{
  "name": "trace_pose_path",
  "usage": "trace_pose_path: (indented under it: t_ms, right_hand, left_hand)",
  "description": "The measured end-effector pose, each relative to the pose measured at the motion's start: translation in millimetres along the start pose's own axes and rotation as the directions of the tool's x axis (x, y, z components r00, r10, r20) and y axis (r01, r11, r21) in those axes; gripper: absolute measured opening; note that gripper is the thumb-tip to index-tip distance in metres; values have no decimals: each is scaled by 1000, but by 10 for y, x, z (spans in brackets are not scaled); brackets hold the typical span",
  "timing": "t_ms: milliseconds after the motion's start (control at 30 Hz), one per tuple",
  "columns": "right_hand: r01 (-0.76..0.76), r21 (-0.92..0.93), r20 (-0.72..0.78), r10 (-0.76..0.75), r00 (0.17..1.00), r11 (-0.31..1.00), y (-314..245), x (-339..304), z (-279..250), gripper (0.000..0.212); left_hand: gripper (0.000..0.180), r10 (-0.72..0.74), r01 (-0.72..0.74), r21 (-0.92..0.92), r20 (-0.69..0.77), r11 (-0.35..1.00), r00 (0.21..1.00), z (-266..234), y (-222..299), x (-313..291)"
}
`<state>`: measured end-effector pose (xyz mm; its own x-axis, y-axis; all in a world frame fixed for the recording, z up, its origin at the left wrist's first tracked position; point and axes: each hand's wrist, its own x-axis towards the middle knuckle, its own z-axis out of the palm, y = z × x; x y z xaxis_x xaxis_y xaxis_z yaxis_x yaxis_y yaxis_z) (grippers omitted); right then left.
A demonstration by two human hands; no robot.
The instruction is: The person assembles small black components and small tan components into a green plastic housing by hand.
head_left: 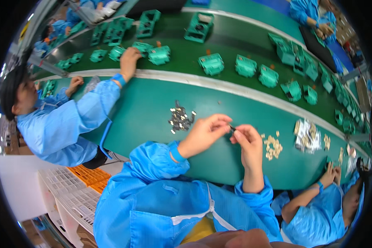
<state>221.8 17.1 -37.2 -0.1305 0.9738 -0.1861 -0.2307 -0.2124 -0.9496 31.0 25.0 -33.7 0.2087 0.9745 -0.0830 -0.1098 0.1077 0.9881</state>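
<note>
Over the green worktop, my left hand (206, 134) and my right hand (249, 144) meet with fingertips pinched together. Between them is a small dark part (232, 128), mostly covered by the fingers, so its exact kind is hard to make out. Both hands appear closed on it. Left of my left hand lies a loose pile of small black parts with shiny metal bits (180, 118). To the right of my right hand is a pile of small beige pieces (273, 147).
Beyond the worktop's pale rail, a dark green belt carries several green plastic housings (211, 64). At left, a co-worker's hand (129, 63) reaches to one. A clear bag (308, 136) lies at right, near another co-worker's hands (330, 175). Orange and white crates (87, 177) stand lower left.
</note>
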Motion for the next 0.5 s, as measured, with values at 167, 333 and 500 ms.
trace_pose_path:
  t_ms: [167, 333, 500]
  right_hand:
    - [-150, 161, 109, 134, 985, 975, -5, 84, -44, 17]
    - [-322, 359, 225, 253, 941, 876, 4, 89, -132, 17]
    - [-169, 273, 171, 125, 977, 947, 70, 58, -187, 15]
  left_hand:
    - [28, -88, 88, -46, -2, 995, 996, -40, -47, 71]
    - [21, 127, -135, 72, 99, 988, 987, -25, -6, 41]
    - [19, 231, -248, 122, 142, 961, 963, -6, -3, 35]
